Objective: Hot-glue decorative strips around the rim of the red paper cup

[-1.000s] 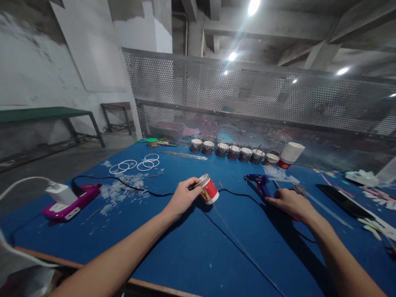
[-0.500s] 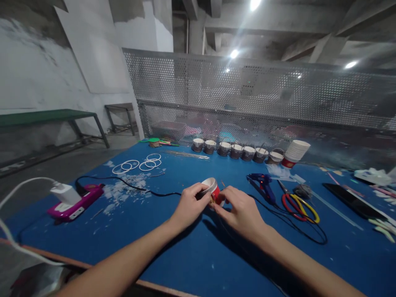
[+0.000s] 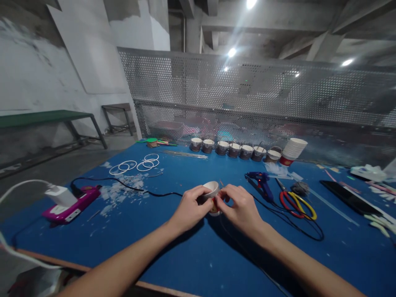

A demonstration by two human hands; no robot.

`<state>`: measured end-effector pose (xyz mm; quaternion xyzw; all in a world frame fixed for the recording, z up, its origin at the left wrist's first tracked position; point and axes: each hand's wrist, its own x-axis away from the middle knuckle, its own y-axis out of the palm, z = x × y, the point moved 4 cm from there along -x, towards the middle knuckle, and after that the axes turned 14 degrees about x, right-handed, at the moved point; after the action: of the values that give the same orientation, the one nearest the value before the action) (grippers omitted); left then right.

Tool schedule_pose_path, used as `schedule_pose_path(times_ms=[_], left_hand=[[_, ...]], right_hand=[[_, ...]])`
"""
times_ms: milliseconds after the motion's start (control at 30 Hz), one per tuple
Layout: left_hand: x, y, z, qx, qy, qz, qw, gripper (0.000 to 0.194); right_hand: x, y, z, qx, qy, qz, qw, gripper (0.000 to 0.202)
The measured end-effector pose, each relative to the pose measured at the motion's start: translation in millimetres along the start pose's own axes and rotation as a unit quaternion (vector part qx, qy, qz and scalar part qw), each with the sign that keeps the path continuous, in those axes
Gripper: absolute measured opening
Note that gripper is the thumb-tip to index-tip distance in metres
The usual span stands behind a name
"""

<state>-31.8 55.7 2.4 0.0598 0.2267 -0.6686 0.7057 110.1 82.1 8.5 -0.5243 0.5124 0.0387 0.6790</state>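
A small white paper cup [image 3: 212, 187] with a red and yellow lower part is between my hands, tilted just above the blue table. My left hand [image 3: 193, 205] is closed around its left side, thumb in front and fingers behind the rim. My right hand [image 3: 239, 204] has its thumb and fingers pinched together against the cup's right side. Whether a strand is also between those fingertips, I cannot tell. A thin dark strand [image 3: 262, 270] runs from under my right hand toward the table's front edge. The cup's lower left wall is hidden by my fingers.
Right of the cup lie a blue glue gun [image 3: 260, 185], red-and-yellow-handled scissors [image 3: 298, 205], a grey yarn ball [image 3: 300, 189] and a black phone-like slab [image 3: 349, 198]. Several dark-wrapped cups [image 3: 234, 150] and stacked cups [image 3: 293, 149] stand behind. White rings [image 3: 123, 167] and a purple power strip [image 3: 72, 206] lie left.
The cup has turned more upright, its opening facing up more. My right fingertips have come up toward its rim and drawn closer together. The view has shifted slightly.
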Motion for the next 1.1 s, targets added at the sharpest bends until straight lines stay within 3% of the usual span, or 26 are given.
schedule_pose_path(times_ms=[200, 400, 833, 1100], left_hand=[[0, 0.1, -3, 0.004, -0.004, 0.002, 1.0, 0.014], [-1, -1.6, -4, 0.014, -0.011, -0.008, 1.0, 0.013], [-3, -3.3, -1, 0.068, -0.068, -0.036, 0.995, 0.017], [-7, -9.0, -5, 0.079, -0.078, -0.035, 0.993, 0.013]], right_hand=[[-1, -5, -3, 0.019, -0.052, 0.009, 0.998, 0.024], [1, -5, 2, 0.024, -0.06, 0.012, 0.998, 0.022], [4, -5, 9, 0.016, -0.025, -0.002, 1.0, 0.021], [6, -1, 12, -0.051, 0.015, -0.037, 0.998, 0.013]])
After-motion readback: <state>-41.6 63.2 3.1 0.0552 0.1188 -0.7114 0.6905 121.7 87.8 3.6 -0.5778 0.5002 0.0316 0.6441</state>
